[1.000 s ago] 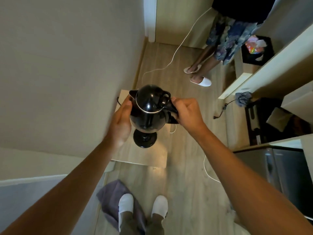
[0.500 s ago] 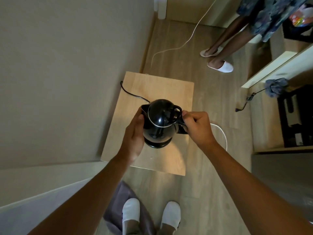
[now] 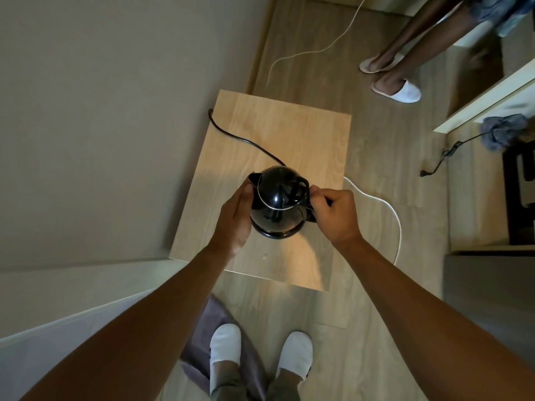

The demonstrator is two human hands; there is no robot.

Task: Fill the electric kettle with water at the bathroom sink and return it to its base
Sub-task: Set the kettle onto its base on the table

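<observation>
The kettle (image 3: 278, 202) stands upright on the counter (image 3: 307, 140), spout leftward; left hand (image 3: 236, 219) cups its side, right hand (image 3: 333, 212) clamps the handle.

A glossy black kettle (image 3: 278, 198) with a black cord (image 3: 243, 138) sits on a pale wood-grain table (image 3: 315, 134), over a grey-brown plank floor (image 3: 373, 157) with a white cable (image 3: 388, 206) and white slippers (image 3: 225, 354).

Wooden table (image 3: 307, 134): kettle (image 3: 278, 204), black cord (image 3: 243, 138).
</observation>
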